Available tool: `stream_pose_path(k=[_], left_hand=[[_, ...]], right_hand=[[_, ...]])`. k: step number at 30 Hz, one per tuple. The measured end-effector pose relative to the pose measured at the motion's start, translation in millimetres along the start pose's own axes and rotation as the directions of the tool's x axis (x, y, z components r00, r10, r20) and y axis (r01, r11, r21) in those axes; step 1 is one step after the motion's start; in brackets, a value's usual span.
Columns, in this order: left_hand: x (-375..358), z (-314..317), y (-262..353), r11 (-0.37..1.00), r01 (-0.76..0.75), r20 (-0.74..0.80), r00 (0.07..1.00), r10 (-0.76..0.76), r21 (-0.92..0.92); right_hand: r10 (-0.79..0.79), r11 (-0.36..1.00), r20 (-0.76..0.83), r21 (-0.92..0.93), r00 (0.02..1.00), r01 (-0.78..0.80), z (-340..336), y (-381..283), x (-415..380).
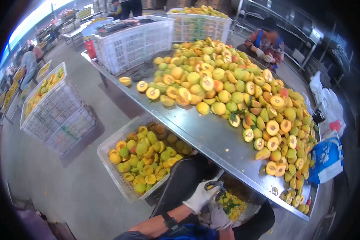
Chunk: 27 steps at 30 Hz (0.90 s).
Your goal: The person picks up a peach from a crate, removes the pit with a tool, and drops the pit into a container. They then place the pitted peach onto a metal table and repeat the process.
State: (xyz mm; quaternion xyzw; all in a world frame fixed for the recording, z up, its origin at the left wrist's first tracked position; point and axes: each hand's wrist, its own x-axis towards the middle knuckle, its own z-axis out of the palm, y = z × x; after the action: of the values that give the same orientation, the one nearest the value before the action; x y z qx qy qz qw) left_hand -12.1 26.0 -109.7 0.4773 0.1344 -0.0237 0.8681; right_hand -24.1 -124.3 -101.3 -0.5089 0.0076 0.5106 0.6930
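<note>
My left hand (202, 197), in a white glove with a black watch at the wrist, is closed around a dark tool with a looped handle (215, 185). Close below it, my right hand (219, 217) wears a greyish glove; its fingers are curled, and what they hold is hidden. Both hands are over my lap, below the edge of a metal table (188, 130). Underneath them, yellow-green fruit pieces (233, 206) lie in a container. A large heap of whole and halved peach-like fruit (224, 86) covers much of the tabletop, some halves showing their pits.
A white crate (128, 196) of cut fruit stands on the floor left of my legs. Stacked crates (54, 110) are farther left. Another white crate (136, 42) sits on the table's far end. A blue-and-white bag (326, 158) hangs at the right edge. Across the table is a person (266, 44).
</note>
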Motion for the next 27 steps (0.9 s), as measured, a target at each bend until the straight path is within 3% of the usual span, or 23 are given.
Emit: stream_pose_path(k=[2,4,8,11,14,15,18,22,24,26,27], left_hand=[[0,-3,7,0.999,-0.038,0.058,0.998,0.039,-0.012],[4,-8,3,0.985,0.122,0.179,0.979,-0.098,-0.124],[12,-12,-6,0.969,0.171,0.406,0.91,-0.085,-0.178],[11,-6,-17,0.951,0.215,0.362,0.924,-0.125,-0.221],[8,5,-24,0.964,0.18,0.282,0.952,-0.121,-0.193],[9,7,-28,0.976,0.156,0.282,0.953,-0.109,-0.153],[5,20,-24,0.989,0.137,0.342,0.933,-0.108,-0.062],[8,23,-26,0.995,0.096,0.424,0.901,-0.09,0.007],[5,33,-17,0.984,0.176,0.411,0.9,-0.146,-0.035],[2,45,-15,0.983,0.173,0.361,0.922,-0.139,-0.061],[2,43,-21,0.962,0.25,0.314,0.927,-0.207,-0.106]], right_hand=[[0.02,0.988,0.107,0.147,0.994,-0.036,3,0,-3],[0.023,0.954,0.132,0.292,0.991,-0.061,15,-6,-12],[0.043,0.882,0.181,0.454,0.983,-0.122,22,-16,-24],[-0.037,0.861,0.217,0.503,0.976,-0.079,23,-13,-31],[0.048,0.927,0.001,0.371,0.999,-0.045,23,-19,-37],[0.0,0.888,0.114,0.456,0.993,-0.052,17,-16,-40],[0.035,0.916,0.031,0.398,0.999,-0.045,7,-9,-48],[-0.081,0.759,0.215,0.646,0.973,-0.08,1,2,-55],[-0.179,0.672,0.3,0.733,0.937,-0.106,2,3,-56],[-0.157,0.728,0.253,0.682,0.955,-0.061,0,2,-58],[-0.15,0.759,0.233,0.65,0.961,-0.039,-1,-1,-59]])
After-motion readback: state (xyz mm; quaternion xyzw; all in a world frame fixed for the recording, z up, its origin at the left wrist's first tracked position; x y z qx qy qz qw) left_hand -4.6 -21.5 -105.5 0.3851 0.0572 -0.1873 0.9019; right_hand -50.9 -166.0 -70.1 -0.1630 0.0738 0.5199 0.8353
